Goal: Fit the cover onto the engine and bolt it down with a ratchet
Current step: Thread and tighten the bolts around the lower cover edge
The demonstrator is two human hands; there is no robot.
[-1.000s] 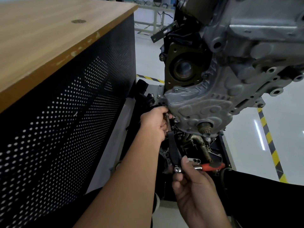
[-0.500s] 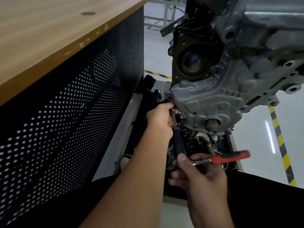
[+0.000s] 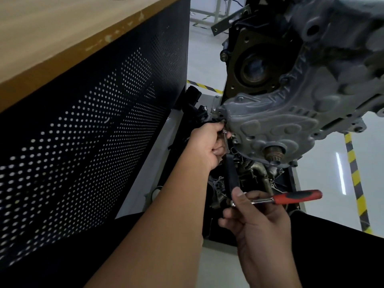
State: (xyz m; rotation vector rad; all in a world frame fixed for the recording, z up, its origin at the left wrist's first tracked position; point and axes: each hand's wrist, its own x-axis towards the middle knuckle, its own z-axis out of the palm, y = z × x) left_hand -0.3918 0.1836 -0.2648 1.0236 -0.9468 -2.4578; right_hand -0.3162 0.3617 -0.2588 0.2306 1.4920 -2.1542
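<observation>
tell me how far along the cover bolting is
Done: the grey cover already sits against the engine. In hand: the left hand steadies the extension bar at the cover's lower-left corner, while the right hand holds the red-handled ratchet near its head. Left: several holes along the cover's edge look empty, so more bolts seem due.

Grey cover point(image 3: 276, 129), red-and-black ratchet point(image 3: 291, 196), black perforated panel point(image 3: 99, 129), yellow-black striped floor tape point(image 3: 355, 179)

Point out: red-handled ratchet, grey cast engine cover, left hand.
Red-handled ratchet point(image 3: 295, 196): head view, on its red grip.
Grey cast engine cover point(image 3: 276, 125): head view, on its embossed face.
Left hand point(image 3: 207, 145): head view, on its back.
</observation>
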